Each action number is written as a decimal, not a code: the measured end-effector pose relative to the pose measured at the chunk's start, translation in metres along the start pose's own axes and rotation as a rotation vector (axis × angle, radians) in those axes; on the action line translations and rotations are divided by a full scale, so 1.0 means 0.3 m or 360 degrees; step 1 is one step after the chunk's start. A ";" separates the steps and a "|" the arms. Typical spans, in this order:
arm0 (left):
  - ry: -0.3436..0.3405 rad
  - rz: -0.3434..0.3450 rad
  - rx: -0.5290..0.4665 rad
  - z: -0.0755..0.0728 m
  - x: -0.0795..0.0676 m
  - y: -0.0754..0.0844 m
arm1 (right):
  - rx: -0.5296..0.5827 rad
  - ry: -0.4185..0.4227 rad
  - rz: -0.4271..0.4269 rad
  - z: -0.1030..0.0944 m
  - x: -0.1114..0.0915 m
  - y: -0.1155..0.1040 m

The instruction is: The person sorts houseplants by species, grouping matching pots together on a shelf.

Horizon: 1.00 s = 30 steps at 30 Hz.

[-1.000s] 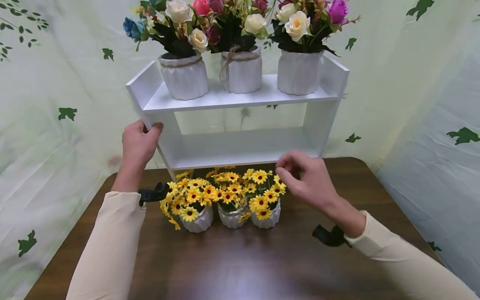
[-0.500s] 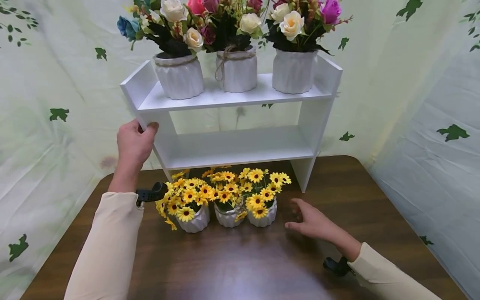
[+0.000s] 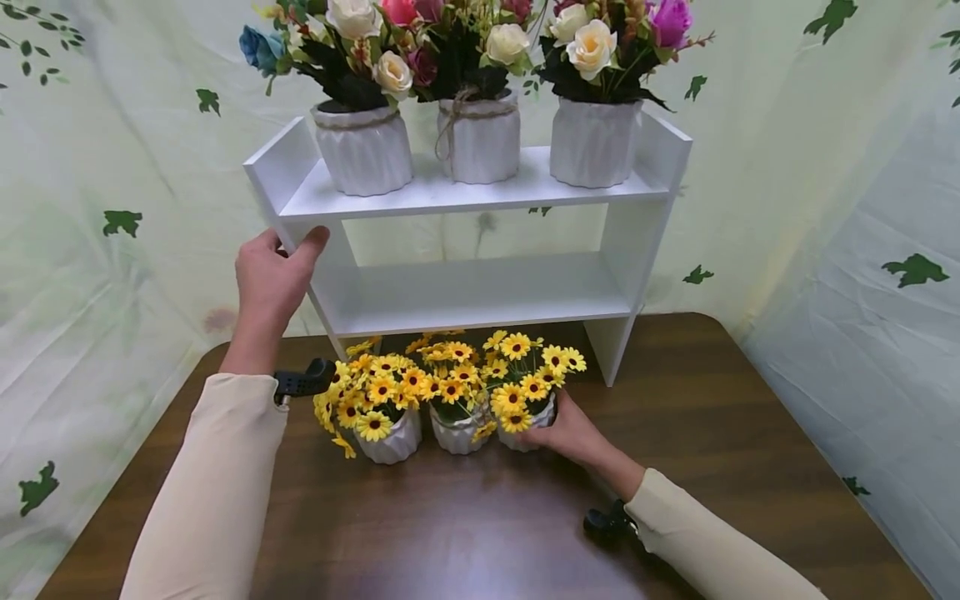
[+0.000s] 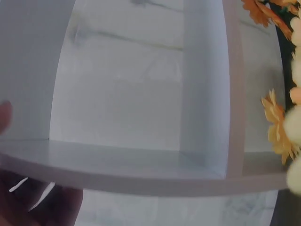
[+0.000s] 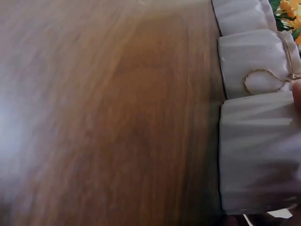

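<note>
Low and centre in the head view, the right hand [image 3: 567, 431] is wrapping its fingers, apparently closed, on the rightmost sunflower pot [image 3: 529, 421] standing upright on the worktop [image 3: 720, 400] (the left hand [image 3: 272, 279], fingers relaxed, is resting against the white shelf [image 3: 480, 292] at upper left).

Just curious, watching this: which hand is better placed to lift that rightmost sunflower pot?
Probably the right hand: it already wraps the rightmost sunflower pot on the table. The left hand is up at the white shelf, touching its left side panel.
</note>
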State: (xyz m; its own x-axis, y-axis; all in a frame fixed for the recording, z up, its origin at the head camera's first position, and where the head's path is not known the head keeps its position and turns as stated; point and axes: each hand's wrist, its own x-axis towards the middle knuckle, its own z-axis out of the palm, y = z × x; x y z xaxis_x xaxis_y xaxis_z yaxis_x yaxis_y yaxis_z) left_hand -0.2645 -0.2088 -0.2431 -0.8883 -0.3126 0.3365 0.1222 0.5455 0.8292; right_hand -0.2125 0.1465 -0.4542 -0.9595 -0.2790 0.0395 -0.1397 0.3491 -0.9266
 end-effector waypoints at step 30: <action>0.0030 -0.0072 0.0098 0.007 0.006 0.012 | -0.0064 0.0270 0.0141 -0.170 -0.113 -0.049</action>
State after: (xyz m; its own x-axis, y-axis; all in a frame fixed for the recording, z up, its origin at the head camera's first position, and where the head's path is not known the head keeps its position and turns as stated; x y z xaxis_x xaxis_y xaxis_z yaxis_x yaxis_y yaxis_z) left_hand -0.2665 -0.2059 -0.2404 -0.8838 -0.3520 0.3083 0.0544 0.5771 0.8149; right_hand -0.1903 0.1965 -0.4228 -0.9955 -0.0922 0.0239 -0.0592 0.4018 -0.9138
